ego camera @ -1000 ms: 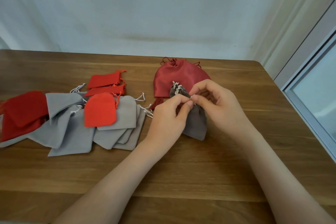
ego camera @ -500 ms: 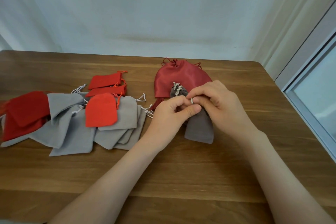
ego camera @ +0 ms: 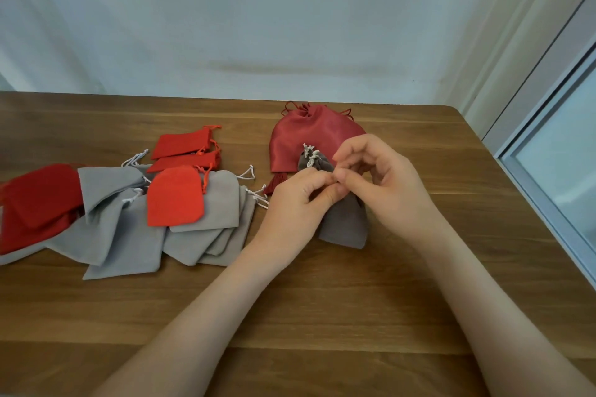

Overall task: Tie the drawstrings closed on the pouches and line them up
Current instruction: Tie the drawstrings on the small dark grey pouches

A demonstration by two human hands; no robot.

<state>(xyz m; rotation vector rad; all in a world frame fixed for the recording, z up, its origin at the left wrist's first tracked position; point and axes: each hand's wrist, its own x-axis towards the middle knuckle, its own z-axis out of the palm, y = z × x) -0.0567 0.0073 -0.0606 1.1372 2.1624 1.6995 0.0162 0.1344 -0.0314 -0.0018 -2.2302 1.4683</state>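
From the head camera, the dark grey pouch (ego camera: 345, 222) lies flat on the table (ego camera: 322, 316), right of centre, its neck pointing away and overlapping the near edge of a dark red satin pouch (ego camera: 309, 135). The left hand (ego camera: 296, 203) and right hand (ego camera: 383, 184) meet over its neck, thumb and forefinger of each pinching there, probably on the cord; the pinched part is hidden. Pale knotted cord ends (ego camera: 311, 154) poke out beyond the fingers.

The pouch looks soft, light and limp, so it will slide if tugged. The thin cord is best held close to the neck.

A heap of untied grey and red pouches (ego camera: 129, 229) crowds the left. Bare wood lies near the person and to the right, up to the table's edge by the window frame (ego camera: 548, 203).
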